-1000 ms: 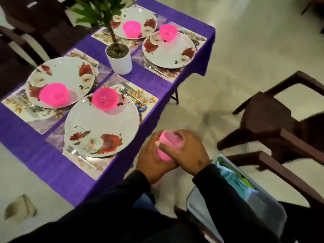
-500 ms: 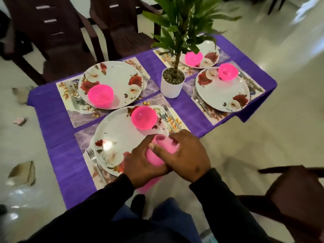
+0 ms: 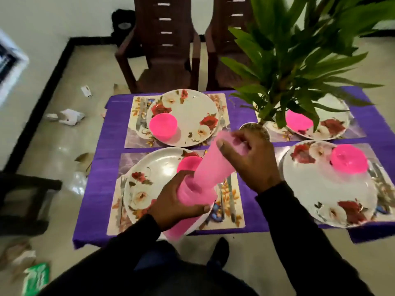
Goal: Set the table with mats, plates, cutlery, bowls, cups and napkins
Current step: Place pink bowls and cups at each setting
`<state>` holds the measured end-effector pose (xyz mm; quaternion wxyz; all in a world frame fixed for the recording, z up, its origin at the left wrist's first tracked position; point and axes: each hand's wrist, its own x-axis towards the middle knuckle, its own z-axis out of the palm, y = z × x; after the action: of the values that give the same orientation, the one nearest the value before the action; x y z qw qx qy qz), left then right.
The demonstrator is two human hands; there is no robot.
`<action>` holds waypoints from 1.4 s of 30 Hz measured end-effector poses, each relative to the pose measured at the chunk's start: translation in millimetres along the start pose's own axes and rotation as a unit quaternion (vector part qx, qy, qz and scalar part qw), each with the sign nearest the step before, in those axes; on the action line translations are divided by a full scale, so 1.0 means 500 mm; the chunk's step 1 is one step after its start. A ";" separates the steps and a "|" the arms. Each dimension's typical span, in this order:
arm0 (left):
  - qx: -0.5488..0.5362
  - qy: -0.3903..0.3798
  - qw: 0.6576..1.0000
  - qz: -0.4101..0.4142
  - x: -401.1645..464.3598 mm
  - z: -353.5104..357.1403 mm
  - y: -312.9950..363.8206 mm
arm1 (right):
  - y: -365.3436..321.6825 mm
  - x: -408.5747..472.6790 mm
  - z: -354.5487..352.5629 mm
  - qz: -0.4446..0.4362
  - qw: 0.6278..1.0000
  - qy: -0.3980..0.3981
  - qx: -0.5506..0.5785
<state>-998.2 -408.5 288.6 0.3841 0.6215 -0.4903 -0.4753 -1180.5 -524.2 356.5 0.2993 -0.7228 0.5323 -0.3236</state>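
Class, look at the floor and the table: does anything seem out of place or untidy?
Yes. Crumpled paper scraps and a green wrapper litter the floor left of the table. On the table, the four settings look orderly, though no cups stand there yet.

Glossy plates [image 3: 186,116], matt pink plastic cups [image 3: 210,167] (stacked), purple cloth [image 3: 100,167], shiny floor [image 3: 64,146]

Pink cups [image 3: 210,167], purple tablecloth [image 3: 100,167]

four plates [image 3: 188,116] — four pink bowls [image 3: 163,127] — two chairs [image 3: 162,43].
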 end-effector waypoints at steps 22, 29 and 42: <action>-0.058 0.062 0.996 0.014 -0.025 0.035 0.052 | 0.128 0.184 0.134 -0.008 0.888 -0.280 -0.365; -0.070 0.061 0.996 0.017 -0.022 0.040 0.045 | 0.142 0.196 0.148 0.013 0.886 -0.276 -0.373; -0.046 0.110 0.993 0.022 0.020 0.083 0.016 | 0.004 0.072 0.019 0.017 0.954 -0.200 -0.221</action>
<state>-1039.6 -420.4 283.4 0.4746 0.6402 -0.4363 -0.4177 -1166.2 -558.8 354.4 0.2376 -0.8118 0.5318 -0.0418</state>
